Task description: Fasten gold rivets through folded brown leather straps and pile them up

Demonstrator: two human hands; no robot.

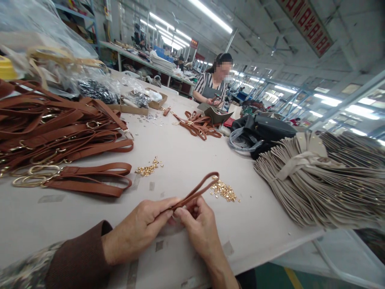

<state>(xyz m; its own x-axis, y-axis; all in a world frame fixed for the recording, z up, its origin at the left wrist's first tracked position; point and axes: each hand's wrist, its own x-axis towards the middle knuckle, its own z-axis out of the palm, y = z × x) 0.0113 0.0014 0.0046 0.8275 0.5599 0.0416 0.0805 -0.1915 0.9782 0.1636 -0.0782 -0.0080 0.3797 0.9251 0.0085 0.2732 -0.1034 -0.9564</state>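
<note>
A brown leather strap (197,192), folded into a loop, is held over the front of the table. My left hand (144,224) pinches its lower end from the left, thumb and fingers closed on it. From the right, my right hand (200,226) grips the same end, fingers curled around it; what lies between the fingertips is hidden. Just beyond the loop is a pile of small gold rivet parts (225,190). Another small gold pile (148,168) lies farther left. Several finished-looking straps with gold rings (93,178) rest left of my hands.
A big heap of brown straps (60,124) covers the left side. Bundled grey-beige pieces (315,180) stand at the right, near a black bag (264,130). More straps (197,124) lie at the far side, before a seated co-worker (212,84). Cardboard trays (132,108) sit at the back left.
</note>
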